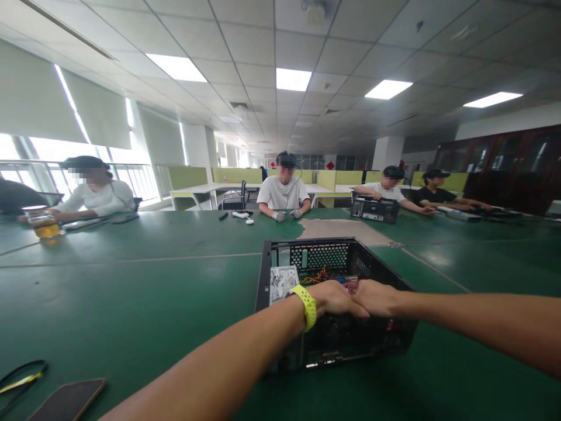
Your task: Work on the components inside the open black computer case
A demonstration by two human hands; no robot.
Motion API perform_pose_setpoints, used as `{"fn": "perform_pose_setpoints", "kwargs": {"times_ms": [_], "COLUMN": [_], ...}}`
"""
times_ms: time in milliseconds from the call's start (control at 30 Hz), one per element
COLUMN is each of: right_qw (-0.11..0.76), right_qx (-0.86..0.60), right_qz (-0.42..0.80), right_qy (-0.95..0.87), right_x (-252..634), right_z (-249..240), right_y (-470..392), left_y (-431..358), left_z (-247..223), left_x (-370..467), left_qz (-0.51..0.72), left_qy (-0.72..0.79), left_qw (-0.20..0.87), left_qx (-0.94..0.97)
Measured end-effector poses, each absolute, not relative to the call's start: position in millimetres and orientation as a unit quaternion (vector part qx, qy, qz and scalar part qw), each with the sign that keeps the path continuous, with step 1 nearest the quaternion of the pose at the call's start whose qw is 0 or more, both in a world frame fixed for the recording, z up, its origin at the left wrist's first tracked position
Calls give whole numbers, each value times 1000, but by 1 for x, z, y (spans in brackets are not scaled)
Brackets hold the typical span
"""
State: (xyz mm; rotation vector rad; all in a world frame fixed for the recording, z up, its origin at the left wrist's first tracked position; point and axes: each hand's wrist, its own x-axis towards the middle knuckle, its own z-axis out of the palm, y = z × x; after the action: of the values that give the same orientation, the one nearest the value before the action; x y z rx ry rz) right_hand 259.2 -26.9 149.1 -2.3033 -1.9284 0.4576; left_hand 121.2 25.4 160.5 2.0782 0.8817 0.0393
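An open black computer case [267, 275] lies on the green table [131, 292] in front of me, with coloured wires [318, 276] and a silver drive [283, 282] inside. Both my hands reach into it over the near wall. My left hand [335, 297], with a yellow band [307, 305] on the wrist, meets my right hand [377, 297] above the case's middle. The fingers of both point down into the case and are hidden, so what they touch or hold does not show.
A dark phone [65, 400] and a black-and-yellow strap [20, 377] lie near the front left edge. Several people sit along the far side; one has another computer case [376, 209]. A glass of amber drink [44, 225] stands far left.
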Motion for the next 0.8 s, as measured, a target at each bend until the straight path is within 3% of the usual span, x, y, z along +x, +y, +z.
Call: {"fn": "perform_pose_setpoints", "kwargs": {"times_ms": [167,333,600,667,800], "right_qw": [54,76,154,198,260], "right_qx": [-810,-813,-776,-775,-743], "right_qz": [129,83,-103,-67,156], "right_qy": [-570,-571,-603,-596,-597], "right_x": [252,253,256,262,273], "right_z": [157,156,139,144,169], "right_y": [-34,-37,-47,-44,-34], "left_y": [23,20,11,17,32], "left_z": [156,154,148,149,164], "left_x": [118,113,110,109,109], "left_qz": [51,90,193,186,63], "left_qy": [339,289,258,246,199], "left_qw": [412,303,176,186,263], "left_qx": [844,904,930,933,942]}}
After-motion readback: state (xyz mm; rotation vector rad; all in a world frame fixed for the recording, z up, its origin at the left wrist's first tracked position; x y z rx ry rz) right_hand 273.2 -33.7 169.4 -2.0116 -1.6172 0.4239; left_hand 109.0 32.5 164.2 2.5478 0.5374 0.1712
